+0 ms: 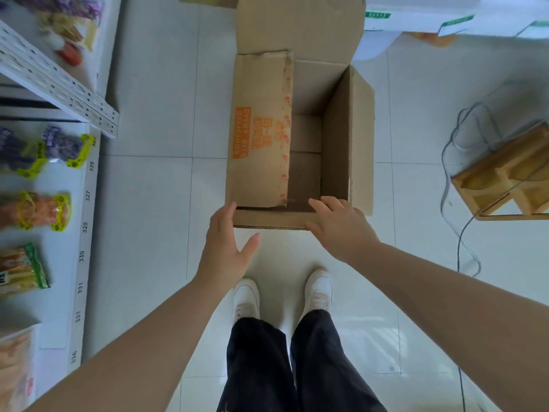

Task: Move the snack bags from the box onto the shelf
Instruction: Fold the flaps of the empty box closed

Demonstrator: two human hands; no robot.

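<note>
A brown cardboard box stands on the white tiled floor in front of my feet. Its left flap, with orange print, is folded over the opening; the visible part of the inside holds no bags. My left hand is at the box's near left corner, fingers apart, holding nothing. My right hand lies over the near rim, fingers spread, holding nothing. On the white shelf at the left lie snack bags: purple ones, an orange one and a green one.
A perforated white shelf upright runs at the upper left. A wooden compartment tray and loose cables lie on the floor at the right. White cartons sit behind the box. My white shoes stand just below the box.
</note>
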